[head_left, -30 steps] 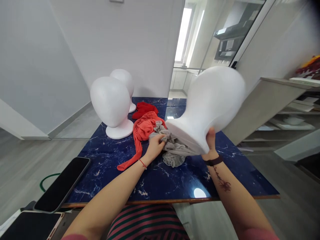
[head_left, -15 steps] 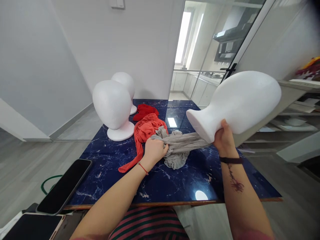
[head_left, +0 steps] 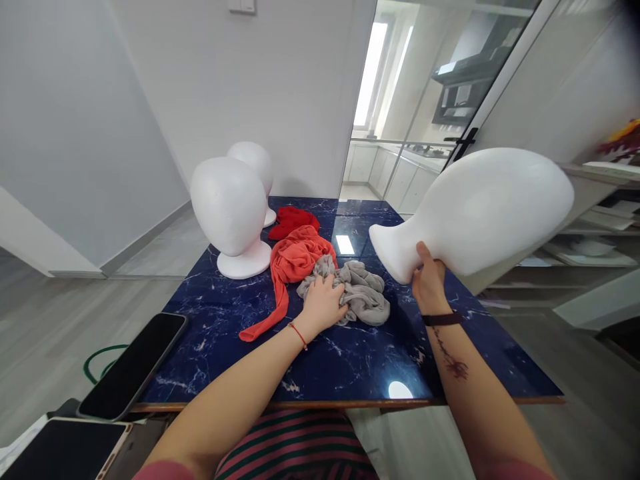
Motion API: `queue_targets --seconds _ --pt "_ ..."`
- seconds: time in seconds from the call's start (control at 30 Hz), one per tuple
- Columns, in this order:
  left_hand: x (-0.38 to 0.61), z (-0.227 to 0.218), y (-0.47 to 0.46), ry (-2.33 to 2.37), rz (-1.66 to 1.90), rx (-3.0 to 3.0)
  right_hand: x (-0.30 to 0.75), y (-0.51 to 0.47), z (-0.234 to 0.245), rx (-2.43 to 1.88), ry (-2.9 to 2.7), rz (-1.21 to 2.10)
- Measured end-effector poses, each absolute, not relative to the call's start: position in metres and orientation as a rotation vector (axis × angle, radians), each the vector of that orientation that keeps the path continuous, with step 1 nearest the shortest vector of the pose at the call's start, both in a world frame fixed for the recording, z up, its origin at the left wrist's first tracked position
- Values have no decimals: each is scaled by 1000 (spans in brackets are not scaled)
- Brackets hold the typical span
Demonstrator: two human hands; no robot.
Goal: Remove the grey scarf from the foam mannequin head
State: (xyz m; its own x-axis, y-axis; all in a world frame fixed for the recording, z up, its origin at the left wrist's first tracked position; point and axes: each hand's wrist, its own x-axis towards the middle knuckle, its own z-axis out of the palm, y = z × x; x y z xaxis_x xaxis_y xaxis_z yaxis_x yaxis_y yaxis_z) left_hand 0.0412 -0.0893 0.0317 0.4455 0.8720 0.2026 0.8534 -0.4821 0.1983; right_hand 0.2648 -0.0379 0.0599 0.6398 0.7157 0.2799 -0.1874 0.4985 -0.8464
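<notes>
My right hand [head_left: 431,277] grips a white foam mannequin head [head_left: 500,207] by its neck. The head is tilted almost onto its side above the table's right part, its base pointing left. A crumpled grey cloth [head_left: 367,293] lies bunched on the table. On its left part rests my left hand [head_left: 324,303], palm down, the fingers spread apart. Touching the grey cloth is a coral-red cloth [head_left: 300,257], with one strip trailing toward me. Behind it sits a darker red cloth [head_left: 294,223].
Two more white mannequin heads stand upright at the back left, a nearer one [head_left: 230,207] and a farther one [head_left: 255,160]. The dark blue marbled table [head_left: 345,373] meets a wall. A phone [head_left: 134,367] lies at its left edge. Shelves [head_left: 590,227] are on the right.
The grey cloth, stretched between my left hand and the mannequin head's base before, now lies bunched on the table. My left hand has loosened and spread; my right hand still holds the head.
</notes>
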Motion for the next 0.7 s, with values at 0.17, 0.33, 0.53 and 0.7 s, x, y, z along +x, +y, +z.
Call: queue_targets --seconds 0.17,0.33,0.53,0.7 --pt "30 44 -84 1803 319 2503 256 -40 58 -924 -749 445" --pt "10 58 -113 1958 414 2414 231 -71 58 -1068 -867 279" --pt "-58 32 -184 2022 1020 2322 141 -146 48 -984 -968 553" --pt "-94 4 -193 1741 895 2385 29 -181 60 -830 -1035 902"
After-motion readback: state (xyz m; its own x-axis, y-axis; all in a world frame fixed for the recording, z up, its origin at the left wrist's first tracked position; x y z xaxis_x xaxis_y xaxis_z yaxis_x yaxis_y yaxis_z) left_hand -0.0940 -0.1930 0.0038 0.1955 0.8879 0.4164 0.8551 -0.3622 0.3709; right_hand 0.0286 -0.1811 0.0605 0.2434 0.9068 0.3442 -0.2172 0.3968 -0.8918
